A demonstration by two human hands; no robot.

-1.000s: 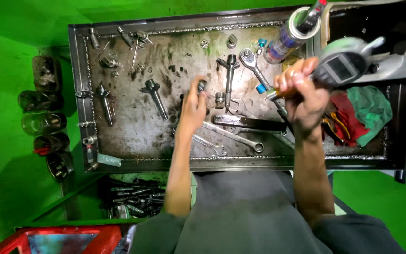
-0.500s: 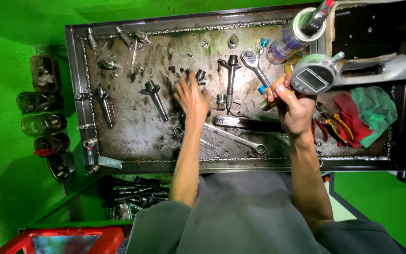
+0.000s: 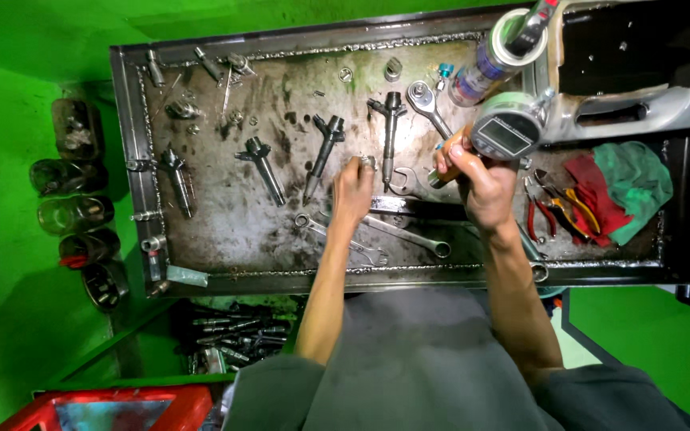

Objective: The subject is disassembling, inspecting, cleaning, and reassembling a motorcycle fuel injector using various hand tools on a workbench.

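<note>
My left hand (image 3: 351,194) reaches over the rusty metal tray (image 3: 201,239) and pinches a small silvery metal part (image 3: 368,162) at its fingertips, just left of an upright fuel injector (image 3: 391,132). My right hand (image 3: 482,185) is closed around an orange-handled tool (image 3: 447,164) with a round digital gauge (image 3: 509,134) at its top, held above the tray's right-middle. The two hands are about a hand's width apart. Flat wrenches (image 3: 409,236) lie on the tray under and between my wrists.
More injectors (image 3: 262,162) lie across the tray. A ring spanner (image 3: 427,105), a spray can with a tape roll (image 3: 493,49), pliers (image 3: 549,209) and red and green rags (image 3: 620,185) are at the right. Jars (image 3: 73,211) stand left; a bin of metal parts (image 3: 233,339) sits below.
My right hand has brought the gauge leftward toward the tray's middle. My left hand's fingers, spread half a second ago, have closed on the small part.
</note>
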